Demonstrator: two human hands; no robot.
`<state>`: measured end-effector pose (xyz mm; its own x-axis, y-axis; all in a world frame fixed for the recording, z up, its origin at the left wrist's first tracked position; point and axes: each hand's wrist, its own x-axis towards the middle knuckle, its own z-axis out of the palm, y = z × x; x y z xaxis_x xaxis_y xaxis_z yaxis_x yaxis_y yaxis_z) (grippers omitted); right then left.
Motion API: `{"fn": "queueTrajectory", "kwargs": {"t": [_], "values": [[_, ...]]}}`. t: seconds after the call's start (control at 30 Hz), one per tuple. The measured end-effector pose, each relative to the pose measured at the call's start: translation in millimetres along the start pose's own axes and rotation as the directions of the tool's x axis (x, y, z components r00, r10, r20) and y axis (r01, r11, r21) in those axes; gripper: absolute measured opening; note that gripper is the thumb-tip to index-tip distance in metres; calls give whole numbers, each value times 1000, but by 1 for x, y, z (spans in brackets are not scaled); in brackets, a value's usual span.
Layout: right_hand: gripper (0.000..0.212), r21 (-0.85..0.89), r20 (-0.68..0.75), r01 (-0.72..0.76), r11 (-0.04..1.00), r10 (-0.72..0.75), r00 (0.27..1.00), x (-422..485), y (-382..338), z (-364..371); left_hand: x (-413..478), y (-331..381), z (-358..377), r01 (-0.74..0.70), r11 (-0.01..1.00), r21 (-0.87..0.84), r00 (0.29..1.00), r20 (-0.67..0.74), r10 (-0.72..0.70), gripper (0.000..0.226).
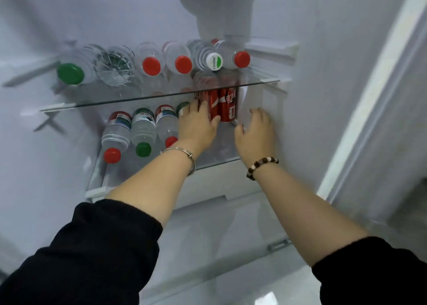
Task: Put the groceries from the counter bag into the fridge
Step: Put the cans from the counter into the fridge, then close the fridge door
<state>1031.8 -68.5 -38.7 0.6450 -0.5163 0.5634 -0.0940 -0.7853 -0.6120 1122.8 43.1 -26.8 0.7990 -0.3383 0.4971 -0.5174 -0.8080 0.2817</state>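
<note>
Two red cola cans stand upright at the back right of the lower glass shelf [221,161] in the open fridge. My left hand [198,126] grips the left can [214,102], with fingers on its left side and the thumb on its front. The right can [228,108] stands touching it, free of either hand. My right hand [256,131] hovers just right of the cans with fingers spread and relaxed, holding nothing. Whether it touches the shelf is unclear.
Several water bottles with red and green caps [143,129] lie side by side on the lower shelf, left of my left hand. The upper glass shelf [161,94] carries more lying bottles [151,62]. The fridge's right wall [323,119] is close to my right hand.
</note>
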Motion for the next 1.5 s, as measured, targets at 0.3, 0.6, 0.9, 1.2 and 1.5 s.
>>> {"fn": "queueTrajectory", "kwargs": {"t": [0.3, 0.6, 0.9, 1.2, 1.5], "values": [[57, 169, 128, -10, 986, -12, 992, -100, 5, -78, -146, 43, -33, -94, 995, -39, 989, -115, 89, 53], [56, 265, 192, 15, 964, -68, 979, -177, -2, -176, -256, 98, -82, -35, 999, 28, 991, -125, 38, 55], [53, 170, 83, 194, 966, -210, 974, -241, -6, -289, -338, 164, -112, -9, 995, -103, 989, -146, -6, 56], [56, -270, -3, 301, 914, -314, 950, -280, 60, -422, -398, 269, -139, -214, 957, -197, 977, -68, 204, 57], [42, -573, 110, 99, 814, -43, 993, -275, 150, -545, -398, 417, -137, -385, 894, -229, 907, 84, 412, 70]]}}
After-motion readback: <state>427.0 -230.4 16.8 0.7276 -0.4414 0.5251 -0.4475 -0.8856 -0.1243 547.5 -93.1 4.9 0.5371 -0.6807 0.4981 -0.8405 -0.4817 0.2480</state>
